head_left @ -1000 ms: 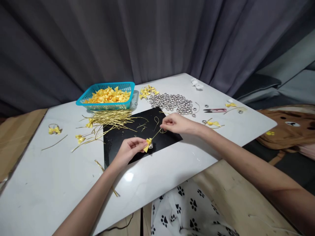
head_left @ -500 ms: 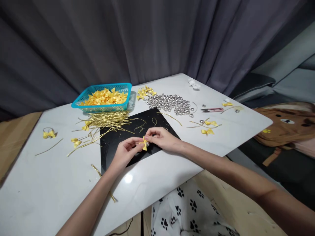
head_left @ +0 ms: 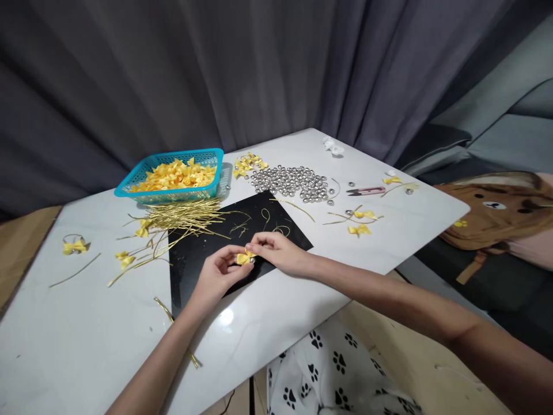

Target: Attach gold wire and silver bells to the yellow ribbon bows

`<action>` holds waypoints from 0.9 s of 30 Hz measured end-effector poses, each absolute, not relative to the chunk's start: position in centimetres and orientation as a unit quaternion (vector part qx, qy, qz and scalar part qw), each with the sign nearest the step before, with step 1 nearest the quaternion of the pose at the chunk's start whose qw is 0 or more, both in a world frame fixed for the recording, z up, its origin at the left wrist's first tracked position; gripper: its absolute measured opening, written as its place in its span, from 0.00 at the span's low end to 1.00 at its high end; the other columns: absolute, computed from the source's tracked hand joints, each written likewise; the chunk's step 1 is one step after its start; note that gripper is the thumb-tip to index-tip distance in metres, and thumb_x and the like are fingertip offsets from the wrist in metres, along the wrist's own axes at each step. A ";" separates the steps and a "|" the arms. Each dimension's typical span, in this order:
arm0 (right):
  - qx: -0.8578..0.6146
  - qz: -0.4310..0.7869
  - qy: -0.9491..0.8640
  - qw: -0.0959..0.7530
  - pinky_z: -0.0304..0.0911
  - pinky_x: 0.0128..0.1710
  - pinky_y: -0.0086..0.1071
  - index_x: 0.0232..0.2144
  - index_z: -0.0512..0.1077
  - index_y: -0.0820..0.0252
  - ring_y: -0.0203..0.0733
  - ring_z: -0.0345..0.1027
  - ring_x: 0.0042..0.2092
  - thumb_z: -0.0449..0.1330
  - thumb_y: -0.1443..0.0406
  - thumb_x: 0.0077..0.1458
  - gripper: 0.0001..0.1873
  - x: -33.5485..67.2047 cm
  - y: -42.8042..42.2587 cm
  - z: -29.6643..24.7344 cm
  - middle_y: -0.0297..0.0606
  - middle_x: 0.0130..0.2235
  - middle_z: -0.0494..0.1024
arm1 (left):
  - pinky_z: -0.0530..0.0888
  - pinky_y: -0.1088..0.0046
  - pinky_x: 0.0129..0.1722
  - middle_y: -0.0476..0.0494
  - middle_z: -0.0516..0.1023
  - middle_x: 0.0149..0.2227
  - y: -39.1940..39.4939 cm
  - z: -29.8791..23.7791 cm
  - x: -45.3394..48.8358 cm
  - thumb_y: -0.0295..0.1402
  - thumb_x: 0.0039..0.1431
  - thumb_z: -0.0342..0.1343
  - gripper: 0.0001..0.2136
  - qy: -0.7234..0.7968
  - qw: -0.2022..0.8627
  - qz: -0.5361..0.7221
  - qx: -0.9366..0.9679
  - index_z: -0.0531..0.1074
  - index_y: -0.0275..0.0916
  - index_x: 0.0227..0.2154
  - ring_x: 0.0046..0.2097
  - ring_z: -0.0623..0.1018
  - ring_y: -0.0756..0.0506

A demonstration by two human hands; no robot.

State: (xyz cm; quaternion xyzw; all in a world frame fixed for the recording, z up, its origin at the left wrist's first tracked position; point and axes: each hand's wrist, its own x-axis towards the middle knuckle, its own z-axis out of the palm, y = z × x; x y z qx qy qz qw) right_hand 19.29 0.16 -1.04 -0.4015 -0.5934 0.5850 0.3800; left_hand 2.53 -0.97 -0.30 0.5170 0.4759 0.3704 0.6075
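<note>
A small yellow ribbon bow [head_left: 244,259] is pinched between the fingertips of both hands, above a black mat [head_left: 194,256]. My left hand [head_left: 220,270] grips the bow from the left with thumb and fingers. From the right, my right hand [head_left: 279,251] pinches its other side. A silver bell [head_left: 252,260] shows at the bow's middle, partly covered by fingers. Loops and snippets of gold cord [head_left: 265,218] lie on the mat just beyond the hands.
A blue basket [head_left: 173,193] of yellow bows stands at the back left, behind a bundle of gold cords [head_left: 185,216]. Silver bells [head_left: 289,183] are heaped at the back middle. Pink thread snips [head_left: 366,191] and loose bows [head_left: 359,229] lie to the right on the white table [head_left: 276,323].
The bow has been turned in my fingers, so its loops now point more sideways. Both hands have shifted slightly, and the whole view has swung a little to the right.
</note>
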 end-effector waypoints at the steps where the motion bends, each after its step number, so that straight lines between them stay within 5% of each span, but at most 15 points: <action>1: -0.396 0.588 -0.592 0.383 0.44 0.25 0.27 0.24 0.64 0.63 0.29 0.49 0.25 0.58 0.49 0.50 0.22 19.3 0.2 -1.0 0.27 0.23 0.59 | 0.72 0.80 0.33 0.50 0.77 0.27 -1.0 -0.4 2.5 0.31 0.37 0.67 0.13 0.475 0.607 0.368 0.520 0.73 0.36 0.29 0.30 0.75 0.52; 5: -0.380 0.597 -0.595 0.382 0.43 0.25 0.27 0.20 0.61 0.62 0.28 0.47 0.24 0.57 0.46 0.50 0.25 19.4 0.2 -0.6 0.26 0.21 0.54 | 0.72 0.79 0.32 0.49 0.78 0.27 -0.9 -0.3 2.4 0.31 0.36 0.68 0.14 0.480 0.612 0.361 0.514 0.74 0.36 0.29 0.30 0.75 0.52; 13: -0.382 0.606 -0.595 0.363 0.39 0.21 0.26 0.28 0.65 0.63 0.26 0.46 0.22 0.61 0.51 0.48 0.20 20.1 -0.1 -0.6 0.27 0.24 0.61 | 0.73 0.76 0.33 0.48 0.78 0.28 -0.7 0.1 2.3 0.33 0.32 0.70 0.16 0.480 0.624 0.380 0.486 0.75 0.37 0.28 0.30 0.75 0.50; 27: -0.410 0.557 -0.642 0.330 0.38 0.20 0.25 0.28 0.65 0.63 0.26 0.43 0.20 0.59 0.53 0.52 0.17 20.3 0.0 -0.9 0.23 0.18 0.55 | 0.68 0.77 0.27 0.50 0.73 0.24 -0.9 -0.2 2.5 0.42 0.45 0.63 0.13 0.478 0.571 0.407 0.528 0.75 0.36 0.27 0.25 0.68 0.53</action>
